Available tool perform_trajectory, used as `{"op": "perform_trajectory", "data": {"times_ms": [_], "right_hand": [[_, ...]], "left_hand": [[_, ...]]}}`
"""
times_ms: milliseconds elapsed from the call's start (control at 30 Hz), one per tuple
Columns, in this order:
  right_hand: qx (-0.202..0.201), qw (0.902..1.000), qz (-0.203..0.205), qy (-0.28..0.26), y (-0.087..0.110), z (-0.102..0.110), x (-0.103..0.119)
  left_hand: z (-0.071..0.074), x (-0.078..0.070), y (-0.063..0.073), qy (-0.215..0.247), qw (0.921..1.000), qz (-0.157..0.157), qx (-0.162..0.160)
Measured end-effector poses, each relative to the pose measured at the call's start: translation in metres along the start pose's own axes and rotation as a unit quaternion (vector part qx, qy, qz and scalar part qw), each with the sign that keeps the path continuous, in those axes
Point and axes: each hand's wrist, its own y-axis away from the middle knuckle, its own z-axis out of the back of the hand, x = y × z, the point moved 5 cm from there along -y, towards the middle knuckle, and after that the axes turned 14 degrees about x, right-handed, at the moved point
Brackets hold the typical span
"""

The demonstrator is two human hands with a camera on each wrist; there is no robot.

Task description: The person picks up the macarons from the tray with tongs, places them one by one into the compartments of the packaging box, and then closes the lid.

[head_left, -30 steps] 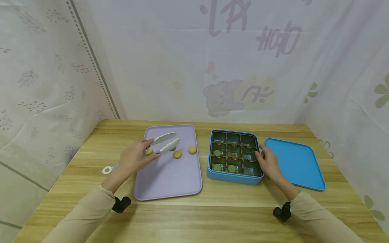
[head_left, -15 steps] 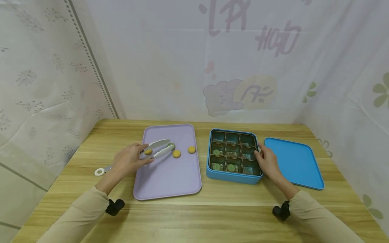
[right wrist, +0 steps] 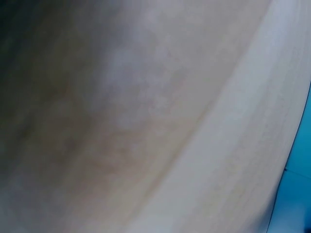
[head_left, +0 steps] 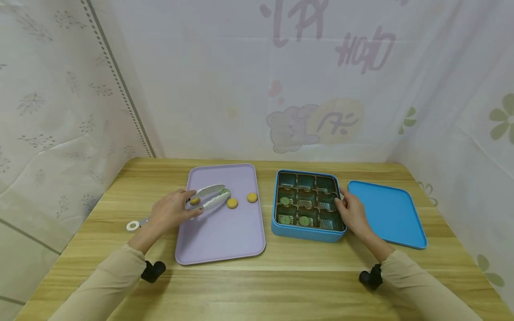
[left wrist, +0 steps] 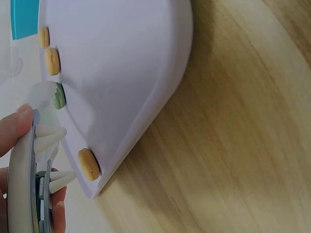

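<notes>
My left hand (head_left: 172,211) grips a pair of white-tipped tongs (head_left: 217,201) over the lilac tray (head_left: 221,238). The tong tips lie around a green macaron (left wrist: 59,96), partly hidden behind them. One yellow macaron (left wrist: 88,164) sits below the tongs near the hand; two others, a middle macaron (head_left: 232,203) and a right macaron (head_left: 252,197), lie beyond the tips. My right hand (head_left: 354,216) holds the right wall of a blue box (head_left: 309,234), thumb over the rim. Inside its divided insert, green macarons (head_left: 304,221) occupy three compartments at the left and front.
A blue lid (head_left: 387,214) lies flat to the right of the box, behind my right wrist. The wooden table (head_left: 265,290) extends in front of tray and box. A patterned cloth (head_left: 225,89) hangs behind. The right wrist view is mostly blurred.
The tongs have moved slightly left and down onto the green macaron, their tips now around it and closer together. My right hand stays on the box.
</notes>
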Motion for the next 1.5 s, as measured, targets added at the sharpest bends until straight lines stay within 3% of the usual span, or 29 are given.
{"op": "perform_trajectory", "data": {"times_ms": [833, 1300, 1500], "right_hand": [[0.002, 1.0, 0.004, -0.007, 0.0, -0.0003, 0.0007], [-0.003, 1.0, 0.004, -0.006, -0.0002, -0.0007, -0.002], [-0.002, 1.0, 0.004, -0.003, 0.0001, -0.001, -0.0023]], "left_hand": [[-0.0039, -0.0006, -0.0081, -0.012, 0.9997, -0.001, 0.019], [-0.0028, -0.0012, -0.0045, 0.012, 0.9999, 0.004, -0.001], [-0.0008, -0.0074, -0.005, 0.023, 0.9995, -0.011, -0.019]]}}
